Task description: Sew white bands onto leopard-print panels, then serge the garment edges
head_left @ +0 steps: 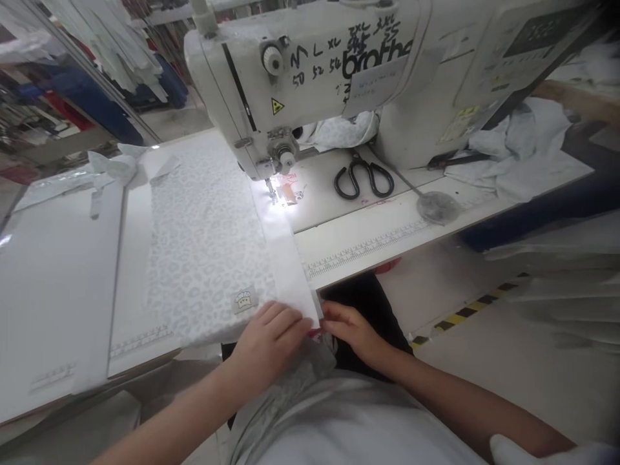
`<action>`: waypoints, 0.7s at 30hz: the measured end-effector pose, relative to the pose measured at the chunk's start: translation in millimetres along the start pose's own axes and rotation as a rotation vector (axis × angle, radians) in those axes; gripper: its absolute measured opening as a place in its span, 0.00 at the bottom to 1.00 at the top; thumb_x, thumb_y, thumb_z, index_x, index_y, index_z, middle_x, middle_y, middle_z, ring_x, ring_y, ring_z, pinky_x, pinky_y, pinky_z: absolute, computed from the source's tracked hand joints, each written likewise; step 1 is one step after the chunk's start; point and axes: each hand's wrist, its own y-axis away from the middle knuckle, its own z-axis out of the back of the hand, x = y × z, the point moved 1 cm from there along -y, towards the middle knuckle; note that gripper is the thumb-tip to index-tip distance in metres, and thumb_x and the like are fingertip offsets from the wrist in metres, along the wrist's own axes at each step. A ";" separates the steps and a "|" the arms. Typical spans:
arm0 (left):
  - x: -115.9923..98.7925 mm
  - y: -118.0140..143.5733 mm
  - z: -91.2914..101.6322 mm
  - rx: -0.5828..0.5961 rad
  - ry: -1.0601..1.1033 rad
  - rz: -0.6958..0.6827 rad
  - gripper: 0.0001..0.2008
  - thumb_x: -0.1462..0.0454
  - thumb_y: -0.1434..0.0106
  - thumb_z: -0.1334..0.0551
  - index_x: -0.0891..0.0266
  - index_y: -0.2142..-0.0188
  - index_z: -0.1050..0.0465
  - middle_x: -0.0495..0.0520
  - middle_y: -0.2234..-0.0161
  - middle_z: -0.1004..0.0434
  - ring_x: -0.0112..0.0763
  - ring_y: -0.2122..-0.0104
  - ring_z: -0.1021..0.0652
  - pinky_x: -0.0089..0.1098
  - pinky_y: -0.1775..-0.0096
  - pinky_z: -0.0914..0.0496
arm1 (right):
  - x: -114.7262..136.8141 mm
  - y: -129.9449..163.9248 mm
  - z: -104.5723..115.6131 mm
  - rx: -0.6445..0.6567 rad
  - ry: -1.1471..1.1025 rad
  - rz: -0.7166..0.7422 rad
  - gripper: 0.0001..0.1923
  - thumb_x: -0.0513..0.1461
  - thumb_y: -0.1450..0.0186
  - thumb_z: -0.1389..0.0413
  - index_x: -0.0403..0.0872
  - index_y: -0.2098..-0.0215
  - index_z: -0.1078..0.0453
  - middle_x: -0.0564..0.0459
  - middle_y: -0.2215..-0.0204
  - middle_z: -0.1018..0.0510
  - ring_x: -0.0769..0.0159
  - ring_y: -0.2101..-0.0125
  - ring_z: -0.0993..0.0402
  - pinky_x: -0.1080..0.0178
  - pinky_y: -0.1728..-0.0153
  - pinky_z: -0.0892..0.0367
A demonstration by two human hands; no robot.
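A pale leopard-print fabric piece lies flat on the sewing table, with a small label patch near its front edge. Along its right side a plain white fabric strip runs from under the presser foot toward me. My left hand is closed on the strip's near end, fingers over the cloth at the table edge. From the other side my right hand pinches the same end between thumb and fingers. A bit of red shows between the hands. Some cloth hangs below them over my lap.
The sewing machine stands across the back, its lamp lit at the needle. Black-handled scissors lie under its arm, beside a round metal disc on a rod. Crumpled fabric sits at right. A printed ruler runs along the table's front.
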 end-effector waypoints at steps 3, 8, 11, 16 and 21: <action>-1.7 -5.6 0.7 -0.008 0.002 0.001 0.09 0.73 0.39 0.46 0.63 0.59 0.34 0.53 0.68 0.29 0.30 0.69 0.31 0.32 0.67 0.36 | -3.7 -2.2 -1.8 -0.080 0.021 0.011 0.10 0.44 0.44 0.43 0.44 0.71 0.33 0.55 0.75 0.29 0.68 0.73 0.33 0.64 0.68 0.36; -0.8 -2.1 -2.6 0.020 0.032 -0.005 0.10 0.72 0.39 0.45 0.64 0.58 0.34 0.53 0.67 0.29 0.30 0.67 0.31 0.33 0.66 0.37 | -4.1 4.2 -6.7 -0.126 0.154 0.036 0.10 0.43 0.43 0.42 0.43 0.75 0.32 0.55 0.77 0.30 0.69 0.74 0.36 0.66 0.71 0.38; 0.1 -0.1 -5.0 0.016 0.050 -0.013 0.10 0.72 0.39 0.45 0.63 0.58 0.33 0.53 0.67 0.29 0.30 0.67 0.32 0.33 0.66 0.37 | 1.5 8.8 -6.4 -0.123 0.252 0.079 0.08 0.40 0.41 0.45 0.44 0.75 0.32 0.56 0.78 0.32 0.70 0.75 0.38 0.67 0.72 0.40; 0.3 -1.9 -5.1 0.008 0.063 -0.036 0.11 0.73 0.40 0.45 0.65 0.58 0.33 0.53 0.67 0.28 0.30 0.66 0.31 0.34 0.64 0.37 | 8.2 11.3 -5.3 -0.113 0.311 0.087 0.06 0.38 0.40 0.46 0.44 0.74 0.32 0.55 0.77 0.32 0.70 0.74 0.38 0.67 0.72 0.40; -2.1 -3.2 -6.2 -0.014 0.054 -0.038 0.09 0.72 0.39 0.45 0.65 0.59 0.33 0.53 0.67 0.27 0.30 0.65 0.30 0.33 0.63 0.37 | 7.2 10.1 -5.1 -0.094 0.265 0.059 0.04 0.34 0.42 0.48 0.44 0.74 0.32 0.55 0.77 0.32 0.69 0.74 0.37 0.67 0.72 0.39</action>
